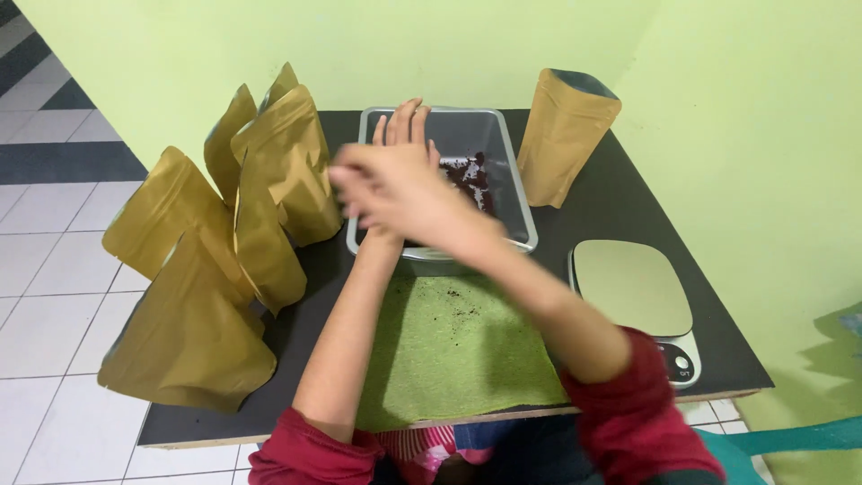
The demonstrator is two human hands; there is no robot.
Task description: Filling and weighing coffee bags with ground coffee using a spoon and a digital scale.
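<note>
My right hand (382, 189) reaches across to the left, blurred, fingers apart, next to the gold pouches (278, 180); it holds nothing that I can see. My left hand (404, 124) lies behind it, flat with fingers stretched out, over the left side of a metal tray (507, 171). Dark crumbly material (469, 172) lies in the tray. My right forearm crosses over my left arm and hides most of the left hand's palm.
Several gold stand-up pouches (193, 332) crowd the table's left side, and one more (564, 135) stands open at the back right. A kitchen scale (633, 287) sits at the right. A green cloth (449, 350) with dark crumbs covers the black table (620, 198) in front.
</note>
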